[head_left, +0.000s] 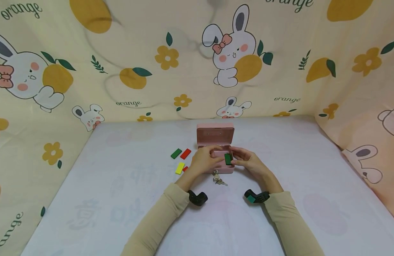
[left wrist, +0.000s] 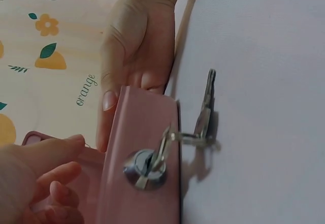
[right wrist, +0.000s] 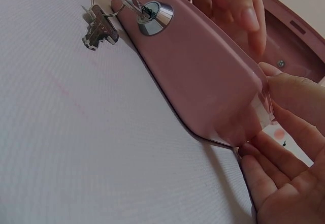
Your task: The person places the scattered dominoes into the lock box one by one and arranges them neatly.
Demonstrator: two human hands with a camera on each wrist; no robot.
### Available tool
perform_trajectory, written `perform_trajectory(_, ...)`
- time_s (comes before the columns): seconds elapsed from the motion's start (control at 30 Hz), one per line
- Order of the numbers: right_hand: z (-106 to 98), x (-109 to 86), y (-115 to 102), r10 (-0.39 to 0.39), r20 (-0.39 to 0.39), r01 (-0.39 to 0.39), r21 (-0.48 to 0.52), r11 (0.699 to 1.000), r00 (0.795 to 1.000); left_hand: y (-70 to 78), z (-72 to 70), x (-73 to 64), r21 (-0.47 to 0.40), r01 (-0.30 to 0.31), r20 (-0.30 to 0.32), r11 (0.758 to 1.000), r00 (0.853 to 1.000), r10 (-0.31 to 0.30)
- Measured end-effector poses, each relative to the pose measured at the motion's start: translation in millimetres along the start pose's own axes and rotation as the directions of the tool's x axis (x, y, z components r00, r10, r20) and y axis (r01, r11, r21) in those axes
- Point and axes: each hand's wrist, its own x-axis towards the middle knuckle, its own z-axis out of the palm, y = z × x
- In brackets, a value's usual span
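Observation:
A pink metal box (head_left: pixel 223 170) stands with its lid (head_left: pixel 215 136) raised; a key sits in the round lock (left wrist: pixel 145 169) at its front. More keys (right wrist: pixel 100 29) hang on a ring from it. My left hand (head_left: pixel 203 158) reaches over the box opening, its fingers loosely bent, and no item shows in them. A green block (head_left: pixel 227 159) is at the box's right side, close by the left thumb tip. My right hand (head_left: pixel 251 163) holds the right end of the box, thumb at the front rim (right wrist: pixel 284 87) and fingers round the outer wall.
Left of the box lie a green block (head_left: pixel 176 153), a red block (head_left: pixel 185 153) and a yellow block (head_left: pixel 179 168). Another red block (head_left: pixel 185 169) is partly hidden by the left forearm. A white cloth covers the table (head_left: pixel 120 206); a printed curtain (head_left: pixel 184 81) rises behind it.

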Motion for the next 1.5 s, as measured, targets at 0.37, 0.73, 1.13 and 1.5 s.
perform_trajectory(0.37,-1,-0.4,0,0.019,-0.002,-0.019,-0.012,1.0,1.0,-8.7,-11.1,-8.2,-0.045,-0.052,0.005,0.998,0.999,0.052)
perform_trajectory(0.73,-1,0.3,0,-0.005,-0.004,0.005,-0.015,1.0,1.0,-22.9,-28.0,-15.2,-0.109,-0.077,-0.043,0.991,0.996,0.073)
perform_trajectory(1.13,-1,0.3,0,-0.001,0.005,0.001,-0.007,1.0,1.0,-36.9,-45.3,-23.2,-0.154,-0.091,0.006,0.984,0.996,0.093)
perform_trajectory(1.5,-1,0.4,0,0.011,0.003,-0.011,-0.007,1.0,1.0,-53.1,-59.6,-25.5,-0.14,-0.069,0.004,0.988,0.998,0.07)
